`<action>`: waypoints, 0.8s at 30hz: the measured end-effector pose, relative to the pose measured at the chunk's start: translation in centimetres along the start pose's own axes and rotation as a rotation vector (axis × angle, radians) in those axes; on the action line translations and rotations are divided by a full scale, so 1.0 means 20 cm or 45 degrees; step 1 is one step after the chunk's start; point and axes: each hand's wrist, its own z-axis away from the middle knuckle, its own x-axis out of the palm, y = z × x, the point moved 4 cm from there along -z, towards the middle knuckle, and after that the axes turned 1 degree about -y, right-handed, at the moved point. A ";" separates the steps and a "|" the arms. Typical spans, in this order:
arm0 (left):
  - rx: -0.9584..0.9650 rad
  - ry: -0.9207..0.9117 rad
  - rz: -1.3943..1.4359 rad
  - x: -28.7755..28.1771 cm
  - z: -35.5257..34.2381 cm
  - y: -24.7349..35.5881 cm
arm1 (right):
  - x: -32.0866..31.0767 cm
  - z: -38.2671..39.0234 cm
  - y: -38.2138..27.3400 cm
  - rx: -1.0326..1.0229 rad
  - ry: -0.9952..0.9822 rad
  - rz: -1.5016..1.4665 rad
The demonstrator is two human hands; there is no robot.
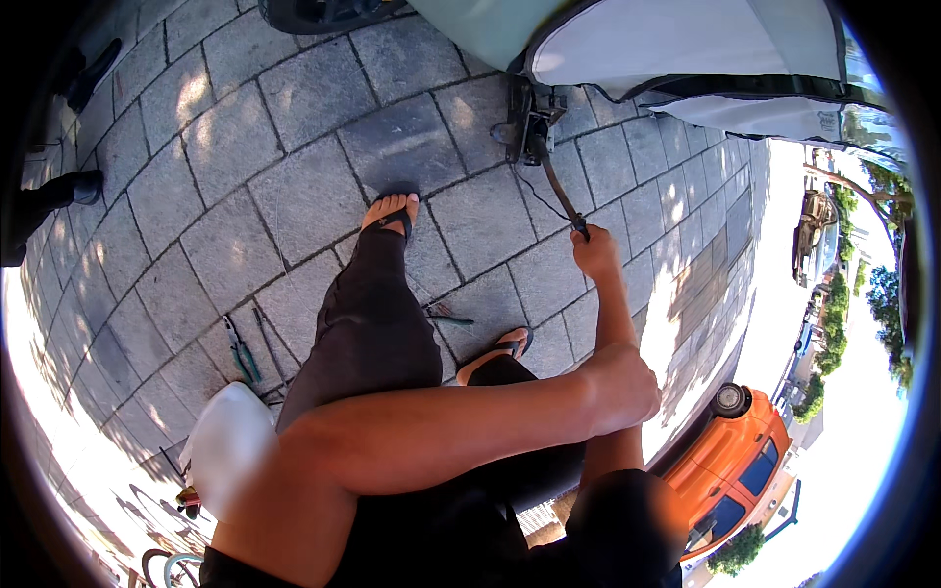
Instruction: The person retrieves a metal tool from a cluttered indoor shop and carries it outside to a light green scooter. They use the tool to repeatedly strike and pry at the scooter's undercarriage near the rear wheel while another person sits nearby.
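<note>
My right hand (596, 250) is closed around the black end of a long brown-handled lever (557, 181). The lever rises from a dark metal mechanism (529, 118) on the paving, with a thin black cable hanging beside it. My left arm crosses in front of me, and my left hand (622, 387) is closed against my right forearm, its fingertips out of sight. Near my feet lie green-handled pliers (240, 353) and another small tool (449, 318), partly behind my leg.
A pale green and grey covered object (686, 44) stands beside the mechanism at the top. Another person's dark shoes (86, 186) are at the left. An orange car (720, 461) is at lower right, bicycle wheels (176, 568) at lower left, and stone paving (216, 235) underfoot.
</note>
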 end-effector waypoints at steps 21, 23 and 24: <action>-0.332 0.311 -0.232 0.22 -0.13 -0.08 | 0.73 -0.01 0.14 0.347 -0.173 -0.411; -0.734 0.200 -0.693 0.25 -0.17 -0.04 | 0.54 0.01 0.17 0.326 -0.080 -0.568; -0.740 0.169 -0.731 0.23 -0.19 0.05 | 0.44 -0.01 0.40 0.172 0.086 -0.586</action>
